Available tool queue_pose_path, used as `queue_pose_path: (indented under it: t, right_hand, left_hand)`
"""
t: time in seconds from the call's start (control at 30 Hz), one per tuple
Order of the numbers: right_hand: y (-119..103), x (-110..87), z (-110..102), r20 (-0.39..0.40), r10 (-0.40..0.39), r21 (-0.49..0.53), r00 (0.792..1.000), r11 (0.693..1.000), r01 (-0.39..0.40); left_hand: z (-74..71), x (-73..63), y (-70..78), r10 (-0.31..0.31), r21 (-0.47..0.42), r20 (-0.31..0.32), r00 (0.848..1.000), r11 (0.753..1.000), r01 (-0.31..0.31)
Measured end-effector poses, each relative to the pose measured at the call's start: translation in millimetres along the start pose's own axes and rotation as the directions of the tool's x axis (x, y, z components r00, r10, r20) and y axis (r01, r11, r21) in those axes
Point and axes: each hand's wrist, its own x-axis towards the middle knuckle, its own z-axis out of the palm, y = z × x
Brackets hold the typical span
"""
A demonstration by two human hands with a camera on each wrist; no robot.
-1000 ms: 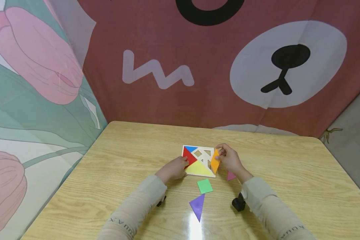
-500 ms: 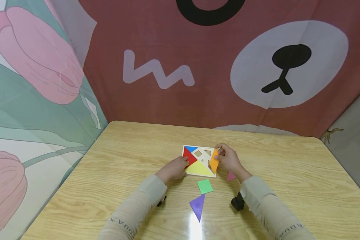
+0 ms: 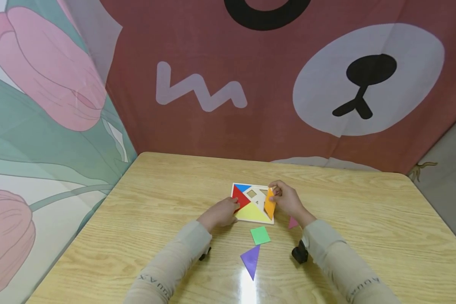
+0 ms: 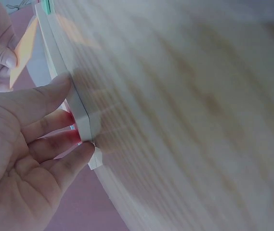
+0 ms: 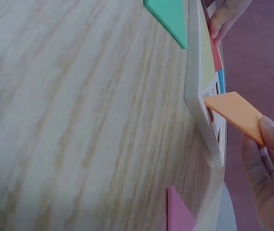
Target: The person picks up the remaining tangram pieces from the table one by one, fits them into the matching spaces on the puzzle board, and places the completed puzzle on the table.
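Observation:
A white tangram board (image 3: 253, 222) lies on the table with a red triangle (image 3: 241, 198), a yellow triangle (image 3: 253, 213) and a blue triangle (image 3: 242, 188) set in it. My left hand (image 3: 221, 212) holds the board at its near left corner, thumb along the near edge and fingertips on the red piece. My right hand (image 3: 287, 199) pinches an orange parallelogram (image 5: 238, 114) between thumb and fingers. That piece stands tilted over the right part of the board, and its lower corner (image 5: 208, 100) is at the board's surface; contact is unclear.
On the table (image 3: 156, 198), a green square (image 3: 260, 235) and a purple triangle (image 3: 251, 261) lie nearer than the board. A pink triangle (image 3: 293, 222) sits to its right, partly behind the right wrist. A patterned cloth (image 3: 197, 135) hangs behind the table.
The right hand has moved slightly left, bringing the orange parallelogram from the board's right edge further over the board. The left hand has stayed in place on the corner.

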Motion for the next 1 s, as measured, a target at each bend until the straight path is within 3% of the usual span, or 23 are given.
queue_pose_path:
  t: [1.0]
  right_hand:
    - [-0.2, 9.4, 8.4, 0.138, -0.030, -0.128, 0.990, 0.991, 0.048]
  left_hand:
    - [1.3, 1.2, -1.5, -0.001, 0.013, 0.002, 1.000, 1.000, 0.001]
